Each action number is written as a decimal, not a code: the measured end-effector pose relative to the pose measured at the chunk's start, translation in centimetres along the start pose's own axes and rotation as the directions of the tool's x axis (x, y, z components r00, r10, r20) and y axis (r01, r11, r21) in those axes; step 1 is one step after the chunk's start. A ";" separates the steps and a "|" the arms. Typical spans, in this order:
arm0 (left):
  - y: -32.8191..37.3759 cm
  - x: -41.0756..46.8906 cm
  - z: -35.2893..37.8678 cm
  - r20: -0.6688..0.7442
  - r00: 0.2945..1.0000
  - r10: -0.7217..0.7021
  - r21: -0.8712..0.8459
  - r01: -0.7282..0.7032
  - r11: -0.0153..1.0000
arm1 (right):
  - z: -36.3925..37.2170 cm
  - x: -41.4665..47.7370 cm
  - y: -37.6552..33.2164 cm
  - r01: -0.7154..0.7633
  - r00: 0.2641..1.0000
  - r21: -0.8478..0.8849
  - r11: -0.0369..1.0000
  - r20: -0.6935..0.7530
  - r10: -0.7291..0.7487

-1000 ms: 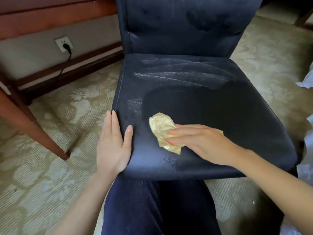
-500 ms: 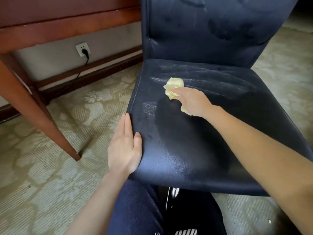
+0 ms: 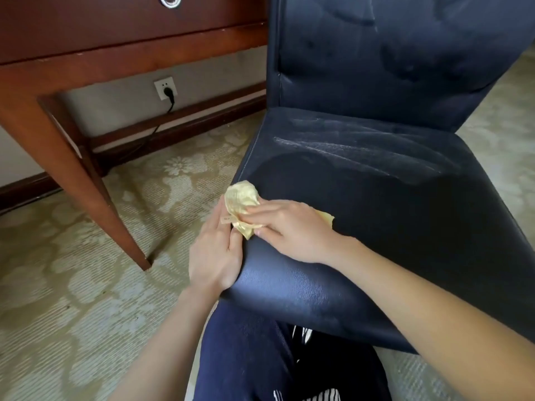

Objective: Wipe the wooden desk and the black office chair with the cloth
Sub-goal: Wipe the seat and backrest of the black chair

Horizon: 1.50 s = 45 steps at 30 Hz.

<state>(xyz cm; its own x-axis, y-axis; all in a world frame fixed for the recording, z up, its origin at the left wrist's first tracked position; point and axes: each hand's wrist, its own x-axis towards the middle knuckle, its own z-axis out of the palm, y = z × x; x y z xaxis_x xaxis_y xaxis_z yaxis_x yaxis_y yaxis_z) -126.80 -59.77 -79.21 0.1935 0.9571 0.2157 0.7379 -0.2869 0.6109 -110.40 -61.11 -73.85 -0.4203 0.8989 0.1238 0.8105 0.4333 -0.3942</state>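
Pressing one crumpled yellow cloth (image 3: 242,204) onto the front left edge of the chair seat (image 3: 376,215), the right hand (image 3: 292,230) lies palm down with its fingers flat over the fabric, pinning it rather than closing around it. The left hand (image 3: 215,250) rests against the same seat edge just beside the right, fingers extended and open, its fingertips touching the cloth's lower folds; whether they pinch the fabric cannot be told. Two hands, two bare forearms, one cloth, one black office chair (image 3: 405,68).

The cloth bulges out past the right hand's fingers toward the seat's edge, and a small corner of it shows on the far side of that hand; the part beneath the palm is hidden. Pale streaks cross the rear of the seat near the backrest, while the area nearer the hands looks darker and even.

To the left stands the wooden bench (image 3: 121,39), with one tapered leg (image 3: 86,180) on the patterned carpet (image 3: 58,285). Its top is cut off by the frame, and only the lower arc of one metal ring pull (image 3: 170,2) shows. One wall socket (image 3: 165,87) holds one black plug (image 3: 169,94). The chair's backrest top is also cut off. A knee in dark blue trousers (image 3: 249,348) sits under the seat front.
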 end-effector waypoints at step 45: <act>-0.1 0.5 -0.1 0.000 1.000 -0.021 0.002 0.021 1.000 | -16.3 2.1 2.3 -0.164 0.876 0.844 0.511 -0.115 0.469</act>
<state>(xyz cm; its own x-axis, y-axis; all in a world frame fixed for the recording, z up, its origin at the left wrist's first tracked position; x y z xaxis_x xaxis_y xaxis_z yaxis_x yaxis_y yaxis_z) -126.86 -59.28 -79.15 0.1779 0.9629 0.2029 0.7431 -0.2666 0.6138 -102.77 -57.18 -59.60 0.0590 0.9979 0.0278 0.1390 0.0194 -0.9901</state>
